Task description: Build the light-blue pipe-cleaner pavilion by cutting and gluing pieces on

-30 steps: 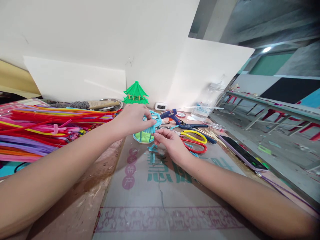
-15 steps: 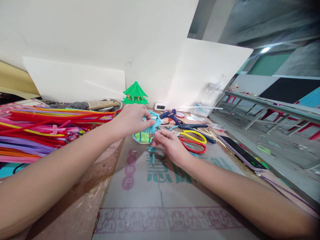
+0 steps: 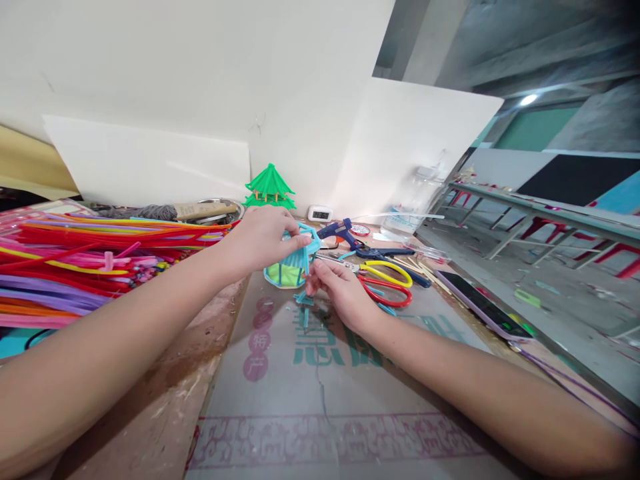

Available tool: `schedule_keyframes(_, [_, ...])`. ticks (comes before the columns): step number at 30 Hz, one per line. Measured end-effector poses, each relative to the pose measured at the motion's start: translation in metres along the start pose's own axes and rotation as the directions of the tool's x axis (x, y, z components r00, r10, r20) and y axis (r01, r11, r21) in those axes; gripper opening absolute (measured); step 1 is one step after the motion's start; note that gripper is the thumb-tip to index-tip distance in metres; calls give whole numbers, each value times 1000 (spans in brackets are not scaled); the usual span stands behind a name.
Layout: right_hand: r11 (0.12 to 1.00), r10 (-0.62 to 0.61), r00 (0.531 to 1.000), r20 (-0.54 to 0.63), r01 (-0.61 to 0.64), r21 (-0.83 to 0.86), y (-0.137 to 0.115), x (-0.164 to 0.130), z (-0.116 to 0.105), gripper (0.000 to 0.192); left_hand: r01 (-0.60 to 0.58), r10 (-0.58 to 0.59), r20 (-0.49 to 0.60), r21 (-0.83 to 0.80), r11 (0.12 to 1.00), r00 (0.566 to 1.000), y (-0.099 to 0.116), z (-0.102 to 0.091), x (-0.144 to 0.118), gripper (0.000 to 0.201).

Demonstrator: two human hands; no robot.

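Note:
My left hand (image 3: 270,235) comes over the top of a light-blue pipe-cleaner model (image 3: 313,243), its thumb and fingers closed on the upper frame. Inside the model's lower ring lies a lime-green panel (image 3: 283,275). My right hand (image 3: 336,283) is closed in a pinch at the right side of the model, by a blue upright; the fingers hide what lies between them. Short blue pipe-cleaner scraps (image 3: 304,300) rest on the board just below. Scissors with a yellow and a red handle (image 3: 386,293) lie right of my right hand.
Bundles of coloured pipe cleaners (image 3: 100,260) fill the left side. A green pagoda model (image 3: 270,187) and a small digital clock (image 3: 320,213) stand at the back. A blue glue gun (image 3: 345,230), pliers (image 3: 385,253), a clear bottle (image 3: 413,200) and a phone (image 3: 480,303) are on the right.
My left thumb and the blue frame have shifted very slightly, and the frame's upper face looks a little more tilted. Both hands stay at nearly the same place.

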State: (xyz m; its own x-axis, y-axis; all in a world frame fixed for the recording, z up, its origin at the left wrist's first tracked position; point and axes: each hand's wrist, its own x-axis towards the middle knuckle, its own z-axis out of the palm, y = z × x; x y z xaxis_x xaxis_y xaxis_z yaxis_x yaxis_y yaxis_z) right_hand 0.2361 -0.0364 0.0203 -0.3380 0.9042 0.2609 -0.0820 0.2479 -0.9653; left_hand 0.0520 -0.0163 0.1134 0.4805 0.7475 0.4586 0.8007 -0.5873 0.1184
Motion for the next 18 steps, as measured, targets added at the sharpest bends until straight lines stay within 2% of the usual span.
schedule_keyframes(4, [997,-28,997,-65,23,-78,-4,0,0,32,8,-9,-30,-28,1000,1000,-3,-8,2,32])
schedule_keyframes(7, [992,-54,993,-102,41,-121,-7,0,0,27,-82,84,18,-89,993,996,-8,-8,3,26])
schedule_keyframes(11, [988,-63,994,-88,49,-144,-9,-1,0,26,-182,187,26,-145,973,982,-11,-2,2,25])
schedule_keyframes(18, [989,-34,999,-32,29,-142,-9,-2,2,30,-211,219,36,-156,965,975,-11,4,1,23])
